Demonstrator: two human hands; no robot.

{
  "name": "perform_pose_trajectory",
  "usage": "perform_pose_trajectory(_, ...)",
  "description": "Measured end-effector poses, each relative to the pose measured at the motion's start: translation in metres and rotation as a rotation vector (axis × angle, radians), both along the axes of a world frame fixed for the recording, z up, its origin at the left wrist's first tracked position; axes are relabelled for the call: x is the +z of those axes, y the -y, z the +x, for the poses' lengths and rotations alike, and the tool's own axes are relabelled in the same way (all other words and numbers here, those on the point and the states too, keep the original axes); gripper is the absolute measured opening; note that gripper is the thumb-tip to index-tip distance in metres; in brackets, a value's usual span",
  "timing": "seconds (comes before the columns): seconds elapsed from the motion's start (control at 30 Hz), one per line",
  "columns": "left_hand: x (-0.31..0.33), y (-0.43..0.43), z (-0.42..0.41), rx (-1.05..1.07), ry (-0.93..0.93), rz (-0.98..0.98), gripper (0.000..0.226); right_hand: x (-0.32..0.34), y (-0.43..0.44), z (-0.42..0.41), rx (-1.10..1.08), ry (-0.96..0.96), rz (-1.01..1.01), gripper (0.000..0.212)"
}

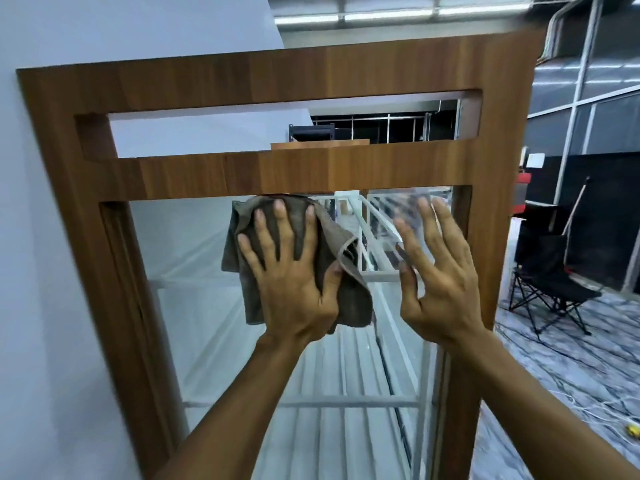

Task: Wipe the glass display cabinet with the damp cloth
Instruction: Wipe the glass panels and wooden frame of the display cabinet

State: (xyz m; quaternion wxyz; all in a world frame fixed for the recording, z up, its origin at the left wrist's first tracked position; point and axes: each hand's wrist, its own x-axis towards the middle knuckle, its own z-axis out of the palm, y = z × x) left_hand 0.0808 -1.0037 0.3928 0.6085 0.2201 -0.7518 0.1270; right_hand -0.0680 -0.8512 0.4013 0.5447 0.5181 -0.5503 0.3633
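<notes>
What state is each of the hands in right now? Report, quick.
Left hand: open, fingers spread flat, pressing the cloth on the glass.
Right hand: open, fingers spread, holding nothing.

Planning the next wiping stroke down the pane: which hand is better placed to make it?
Left. The left hand presses the cloth flat on the glass just under the wooden crossbar. The right hand is spread bare beside it, holding nothing.
</notes>
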Motion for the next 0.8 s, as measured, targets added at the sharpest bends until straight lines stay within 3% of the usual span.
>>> perform_pose_trajectory(0.23,0.014,-0.029,-0.031,0.123,-0.083,0.120,0.075,0.007,-0.022,-0.029,-0.161,-0.014,-0.031,0.056)
perform_pose_trajectory(0.4,-0.001,-0.015,-0.025,0.152,-0.022,0.020,0.075,0.004,-0.023,-0.032,-0.176,0.004,-0.044,0.071)
perform_pose_trajectory(0.57,0.014,-0.050,-0.057,0.172,-0.214,0.247,0.082,0.001,-0.024,-0.032,-0.242,0.042,-0.055,0.078)
perform_pose_trajectory(0.7,0.003,-0.063,-0.071,0.057,0.053,-0.042,0.076,0.001,-0.028,-0.035,-0.227,0.023,-0.001,0.078)
perform_pose_trajectory(0.77,-0.005,-0.044,-0.060,0.040,0.032,-0.083,0.071,-0.001,-0.037,-0.042,-0.222,-0.004,0.040,0.074)
perform_pose_trajectory(0.8,-0.005,-0.037,-0.056,0.052,-0.063,-0.015,0.070,-0.002,-0.041,-0.046,-0.198,-0.014,0.056,0.071)
